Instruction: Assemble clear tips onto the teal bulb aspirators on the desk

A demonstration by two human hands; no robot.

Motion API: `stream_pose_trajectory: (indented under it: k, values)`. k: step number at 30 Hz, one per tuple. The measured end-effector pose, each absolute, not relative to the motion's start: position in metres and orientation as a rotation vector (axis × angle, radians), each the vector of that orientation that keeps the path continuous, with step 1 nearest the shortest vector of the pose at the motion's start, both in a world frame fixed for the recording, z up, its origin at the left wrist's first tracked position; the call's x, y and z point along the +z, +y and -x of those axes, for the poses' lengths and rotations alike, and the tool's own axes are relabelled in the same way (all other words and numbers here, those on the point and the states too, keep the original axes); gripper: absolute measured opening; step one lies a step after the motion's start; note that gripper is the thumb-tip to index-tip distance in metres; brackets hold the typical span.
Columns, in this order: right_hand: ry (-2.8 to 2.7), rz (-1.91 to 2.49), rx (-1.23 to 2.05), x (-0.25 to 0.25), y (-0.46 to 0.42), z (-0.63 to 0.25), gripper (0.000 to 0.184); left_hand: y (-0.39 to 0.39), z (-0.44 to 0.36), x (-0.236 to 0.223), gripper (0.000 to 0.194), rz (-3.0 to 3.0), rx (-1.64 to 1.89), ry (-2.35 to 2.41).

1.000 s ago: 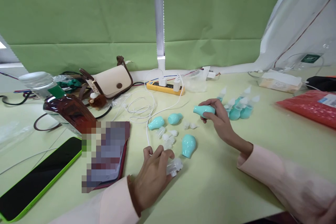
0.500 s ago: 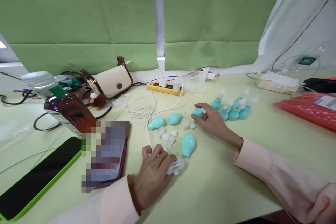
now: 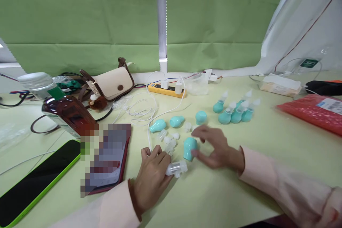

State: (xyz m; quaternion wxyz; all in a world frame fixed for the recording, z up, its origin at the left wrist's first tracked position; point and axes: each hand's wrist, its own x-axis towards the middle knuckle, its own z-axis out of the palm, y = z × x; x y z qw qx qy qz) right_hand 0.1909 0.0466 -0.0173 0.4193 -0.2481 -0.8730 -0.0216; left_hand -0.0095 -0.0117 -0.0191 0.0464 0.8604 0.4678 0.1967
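Turquoise bulb (image 3: 190, 146) is perhaps risking a roll if the open-fingered right hand (image 3: 216, 148) nudges it, left hand (image 3: 153, 181) gripping a clear tube (image 3: 177, 167).

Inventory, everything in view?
loose bulbs: 4, teal, centre
tipped bulbs: 5, teal, centre right
small parts: several, whitish, centre
held part: 1, clear, front
phones: 2, green and red cases, left
bottle: 1, dark brown, left
handbag: 1, cream, back left
power strip: 1, yellow, back
chargers: 2, white, on power strip
cables: several, mostly white, back
wrappers: several, clear, back
packet: 1, red, right
box: 1, whitish, back right
cloth panels: 2, green, backdrop
table: 1, pale green, beneath
left hand: 1, pink-sleeved, gripping held part
right hand: 1, pink-sleeved, at loose bulb
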Motion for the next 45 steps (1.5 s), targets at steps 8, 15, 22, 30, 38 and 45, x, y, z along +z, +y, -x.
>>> stream_pose_trajectory:
  k: [8, 15, 22, 30, 38, 45]
  values:
    - [-2.574, 0.459, 0.291, -0.018, 0.017, -0.17, 0.029, -0.016, 0.009, -0.018, 0.016, -2.71, 0.555, 1.303]
    - [-2.65, 0.431, 0.6, -0.009, 0.021, -0.172, 0.029, -0.018, 0.007, -0.017, 0.017, -2.734, 0.484, 1.269]
    - [-2.545, 0.584, 0.482, -0.015, 0.022, -0.176, 0.037, -0.02, 0.006, -0.019, 0.017, -2.863, 0.499, 1.258]
    - [-2.506, 0.592, 0.333, -0.018, 0.015, -0.175, 0.044, -0.016, 0.009, -0.017, 0.023, -2.686, 0.486, 1.265]
    - [-2.718, 0.537, 0.234, -0.026, 0.018, -0.171, 0.046, -0.014, 0.007, -0.021, 0.025, -2.828, 0.388, 1.213]
    - [-2.632, 0.689, 0.361, -0.023, 0.014, -0.173, 0.046, -0.02, 0.005, -0.024, 0.018, -2.917, 0.438, 1.199]
